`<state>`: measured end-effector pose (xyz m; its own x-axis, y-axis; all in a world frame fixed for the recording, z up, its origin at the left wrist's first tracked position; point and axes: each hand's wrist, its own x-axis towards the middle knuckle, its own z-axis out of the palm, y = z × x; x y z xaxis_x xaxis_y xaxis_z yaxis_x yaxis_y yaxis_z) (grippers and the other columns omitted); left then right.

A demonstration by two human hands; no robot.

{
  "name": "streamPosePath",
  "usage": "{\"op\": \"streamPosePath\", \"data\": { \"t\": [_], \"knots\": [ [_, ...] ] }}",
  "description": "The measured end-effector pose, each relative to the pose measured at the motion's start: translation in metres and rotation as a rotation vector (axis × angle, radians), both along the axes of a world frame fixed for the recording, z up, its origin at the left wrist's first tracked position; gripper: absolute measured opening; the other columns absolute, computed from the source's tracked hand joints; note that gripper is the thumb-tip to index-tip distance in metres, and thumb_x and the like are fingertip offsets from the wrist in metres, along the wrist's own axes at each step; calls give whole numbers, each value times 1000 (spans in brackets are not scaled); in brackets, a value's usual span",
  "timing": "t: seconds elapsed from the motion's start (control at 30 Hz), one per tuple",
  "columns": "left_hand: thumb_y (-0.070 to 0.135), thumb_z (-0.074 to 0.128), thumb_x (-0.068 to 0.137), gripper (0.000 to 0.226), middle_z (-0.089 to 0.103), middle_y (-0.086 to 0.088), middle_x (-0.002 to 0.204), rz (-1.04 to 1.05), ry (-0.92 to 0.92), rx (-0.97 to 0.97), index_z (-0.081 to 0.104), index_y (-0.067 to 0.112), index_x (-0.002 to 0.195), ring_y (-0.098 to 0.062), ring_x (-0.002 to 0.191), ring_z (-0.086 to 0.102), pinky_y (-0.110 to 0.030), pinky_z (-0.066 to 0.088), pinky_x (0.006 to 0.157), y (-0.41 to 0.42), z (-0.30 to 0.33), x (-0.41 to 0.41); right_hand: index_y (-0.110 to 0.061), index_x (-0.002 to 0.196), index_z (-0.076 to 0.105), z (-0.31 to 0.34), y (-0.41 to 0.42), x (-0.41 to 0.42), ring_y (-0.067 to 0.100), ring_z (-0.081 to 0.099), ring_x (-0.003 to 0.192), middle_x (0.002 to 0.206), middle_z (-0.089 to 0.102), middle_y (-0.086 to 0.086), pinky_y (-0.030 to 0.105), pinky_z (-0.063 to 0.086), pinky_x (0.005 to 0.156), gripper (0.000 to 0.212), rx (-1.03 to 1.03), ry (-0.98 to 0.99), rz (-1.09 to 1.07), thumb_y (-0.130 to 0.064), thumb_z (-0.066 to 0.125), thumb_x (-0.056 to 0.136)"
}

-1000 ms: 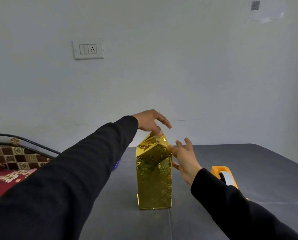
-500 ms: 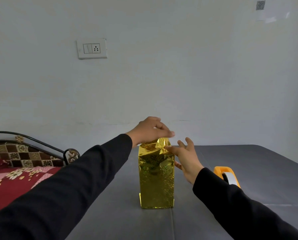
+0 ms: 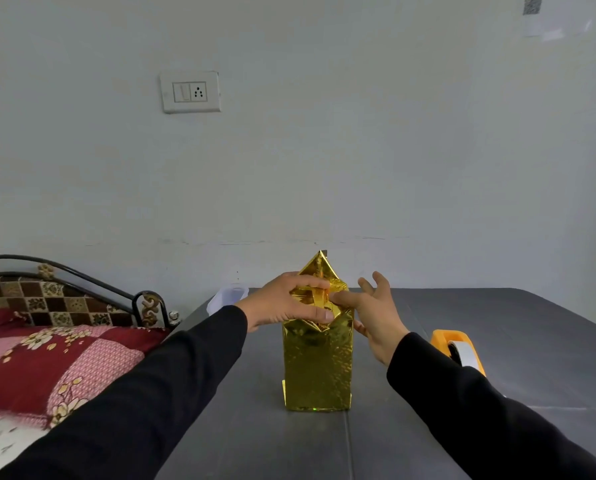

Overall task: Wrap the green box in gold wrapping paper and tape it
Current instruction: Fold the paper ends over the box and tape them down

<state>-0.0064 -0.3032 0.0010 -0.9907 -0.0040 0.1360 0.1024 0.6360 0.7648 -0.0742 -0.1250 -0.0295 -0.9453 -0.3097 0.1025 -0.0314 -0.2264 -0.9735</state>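
The box (image 3: 318, 367) stands upright at the middle of the grey table (image 3: 497, 334), fully covered in gold wrapping paper; no green shows. At its top a pointed paper flap (image 3: 319, 266) sticks up. My left hand (image 3: 284, 304) lies across the folded paper at the top, fingers and thumb curled around the folds. My right hand (image 3: 376, 313) is at the box's right upper edge, fingers spread, its thumb pressing the gold fold.
An orange tape dispenser (image 3: 457, 349) sits on the table to the right, partly behind my right sleeve. A translucent white container (image 3: 227, 297) lies at the table's far left edge. A bed with a patterned pillow (image 3: 57, 358) is on the left.
My left hand came down from the paper's tip onto the front of the top folds. A pointed flap now stands up behind it. My right thumb moved onto the paper.
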Motion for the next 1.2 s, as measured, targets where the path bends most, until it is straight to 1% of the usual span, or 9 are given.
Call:
{"op": "streamPosePath", "data": {
  "t": [0.27, 0.4, 0.47, 0.57, 0.63, 0.7, 0.87, 1.07, 1.2],
  "knots": [
    [72, 81, 53, 87, 32, 12, 156, 84, 168, 36, 56, 54, 134, -14, 145, 31, -38, 35, 114, 6, 1, 14, -32, 160, 12, 6, -3, 0, 28, 40, 145, 167, 27, 1, 46, 42, 112, 108, 58, 40, -7, -13, 84, 82],
    [78, 79, 51, 96, 44, 24, 132, 174, 363, -228, 49, 51, 137, -4, 130, 33, -32, 35, 102, 16, 2, 36, -30, 161, 11, 4, -4, -1, 28, 40, 145, 167, 28, 2, 50, 42, 115, 100, 66, 38, -18, -13, 78, 88],
    [77, 77, 63, 81, 53, 30, 116, 197, 413, -372, 52, 50, 135, -4, 121, 39, -38, 37, 101, 24, 0, 39, -29, 161, 12, 4, -4, -2, 28, 40, 145, 167, 28, 2, 49, 42, 115, 96, 62, 32, -27, -12, 75, 91],
    [65, 72, 79, 44, 66, 28, 101, 234, 512, -263, 67, 47, 119, -6, 114, 51, -43, 45, 98, 31, 0, 35, -29, 161, 13, 4, -6, -1, 29, 41, 144, 166, 30, 3, 49, 44, 114, 98, 54, 14, -31, -12, 77, 88],
    [48, 77, 85, 25, 71, 23, 94, 249, 576, -144, 75, 39, 109, -4, 104, 61, -29, 49, 90, 36, 3, 34, -30, 161, 13, 4, -5, 0, 28, 42, 143, 166, 30, 2, 49, 46, 112, 96, 58, 12, -33, -13, 75, 90],
    [35, 81, 85, 18, 75, 17, 88, 261, 604, -37, 80, 30, 102, -1, 91, 68, -12, 50, 79, 38, 7, 36, -29, 161, 13, 3, -4, 0, 27, 44, 141, 166, 30, 1, 46, 47, 111, 93, 63, 15, -29, -15, 74, 92],
    [25, 85, 81, 13, 76, 14, 81, 335, 684, 102, 81, 24, 94, -4, 81, 72, -21, 60, 76, 41, 6, 43, -30, 161, 13, 2, -4, 0, 26, 42, 143, 166, 30, 1, 47, 44, 113, 92, 47, 6, -7, -15, 73, 94],
    [22, 79, 88, 27, 73, 17, 93, 308, 774, 85, 73, 24, 114, -5, 86, 71, -17, 58, 75, 49, 3, 58, -29, 161, 14, 2, -6, 0, 27, 42, 144, 166, 30, 1, 50, 44, 114, 92, 52, -8, -13, -14, 74, 92],
    [48, 84, 77, 58, 64, 24, 110, 347, 589, -29, 58, 40, 128, 4, 98, 62, -10, 51, 75, 42, 0, 61, -30, 160, 14, 2, -6, -1, 28, 40, 145, 166, 30, 1, 49, 43, 114, 93, 60, -15, -3, -15, 75, 91]
  ]
}}
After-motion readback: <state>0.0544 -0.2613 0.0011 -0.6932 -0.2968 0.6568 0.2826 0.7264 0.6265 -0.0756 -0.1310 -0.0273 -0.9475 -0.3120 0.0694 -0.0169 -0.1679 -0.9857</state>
